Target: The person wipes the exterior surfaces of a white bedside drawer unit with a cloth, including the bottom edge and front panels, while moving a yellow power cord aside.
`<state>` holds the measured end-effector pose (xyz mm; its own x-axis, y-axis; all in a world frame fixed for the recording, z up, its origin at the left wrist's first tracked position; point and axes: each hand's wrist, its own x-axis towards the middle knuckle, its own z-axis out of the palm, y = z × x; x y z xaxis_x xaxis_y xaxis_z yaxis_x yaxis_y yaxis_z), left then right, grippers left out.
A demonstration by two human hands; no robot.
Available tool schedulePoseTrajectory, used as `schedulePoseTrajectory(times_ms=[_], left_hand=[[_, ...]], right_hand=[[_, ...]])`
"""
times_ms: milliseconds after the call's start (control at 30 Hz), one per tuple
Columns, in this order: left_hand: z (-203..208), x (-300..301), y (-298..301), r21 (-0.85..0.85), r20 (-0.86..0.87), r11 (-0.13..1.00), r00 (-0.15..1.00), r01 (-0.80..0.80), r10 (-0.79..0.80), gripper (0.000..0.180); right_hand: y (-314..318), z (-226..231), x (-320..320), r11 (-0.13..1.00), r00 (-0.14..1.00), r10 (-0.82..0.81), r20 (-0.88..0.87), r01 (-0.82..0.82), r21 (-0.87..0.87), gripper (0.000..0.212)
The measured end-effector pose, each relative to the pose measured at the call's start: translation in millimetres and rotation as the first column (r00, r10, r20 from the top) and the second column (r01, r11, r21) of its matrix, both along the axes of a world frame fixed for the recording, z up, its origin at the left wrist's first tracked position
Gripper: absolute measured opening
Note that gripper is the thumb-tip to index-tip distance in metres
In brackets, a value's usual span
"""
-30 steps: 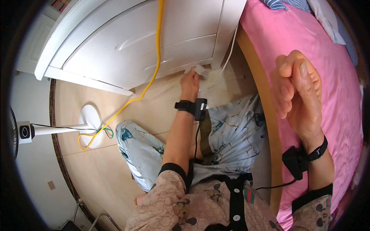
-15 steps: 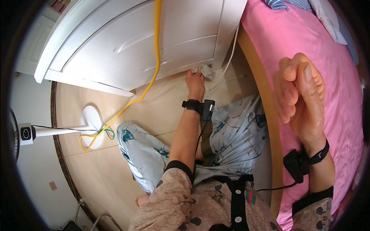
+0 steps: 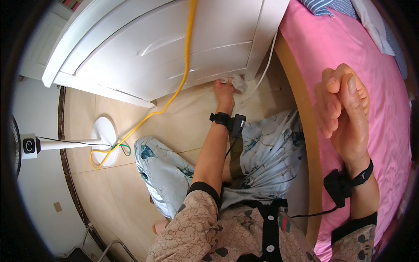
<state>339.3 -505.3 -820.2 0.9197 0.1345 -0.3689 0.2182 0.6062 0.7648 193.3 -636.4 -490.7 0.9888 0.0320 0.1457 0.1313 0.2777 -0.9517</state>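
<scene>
At the foot of the white chest of drawers (image 3: 209, 61), my left hand (image 3: 224, 95) reaches down to the floor. Its fingers are closed on a crumpled white cloth (image 3: 239, 83), pressed near the chest's lower edge; part of the cloth is hidden by the hand. My right hand (image 3: 349, 111) is raised over the bed's edge, with its fingers curled in and nothing visible in them. Each wrist wears a black strap with a small dark device.
A yellow cable (image 3: 187, 65) hangs across the drawers to the white fan base (image 3: 104, 135) at left. A white cord (image 3: 267, 65) runs down beside the chest. On the right stands a bed with a pink sheet (image 3: 384, 131) and wooden edge (image 3: 307, 131). My bent legs lie on the tiled floor.
The view has shifted slightly, so the chest and cables sit a little farther right. My left hand still grips the cloth at the chest's foot; my right hand stays raised and curled.
</scene>
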Motion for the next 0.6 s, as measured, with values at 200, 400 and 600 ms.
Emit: schedulePoseTrajectory(times_ms=[200,400,600], left_hand=[[-10,12,-3,0.045,-0.09,0.999,0.996,-0.023,0.027,0.018],[-23,6,9,0.018,0.162,0.999,0.986,0.039,-0.042,0.028],[10,-10,14,-0.173,-0.041,0.979,0.992,0.11,-0.118,0.023]], right_hand=[[-3,1,-2,0.999,1.0,-0.001,0.015,0.002,-0.051,0.03],[-5,-4,0,0.998,1.0,0.017,0.003,-0.017,-0.06,0.029],[-5,-3,0,0.999,0.999,0.032,-0.007,-0.032,-0.011,0.03]])
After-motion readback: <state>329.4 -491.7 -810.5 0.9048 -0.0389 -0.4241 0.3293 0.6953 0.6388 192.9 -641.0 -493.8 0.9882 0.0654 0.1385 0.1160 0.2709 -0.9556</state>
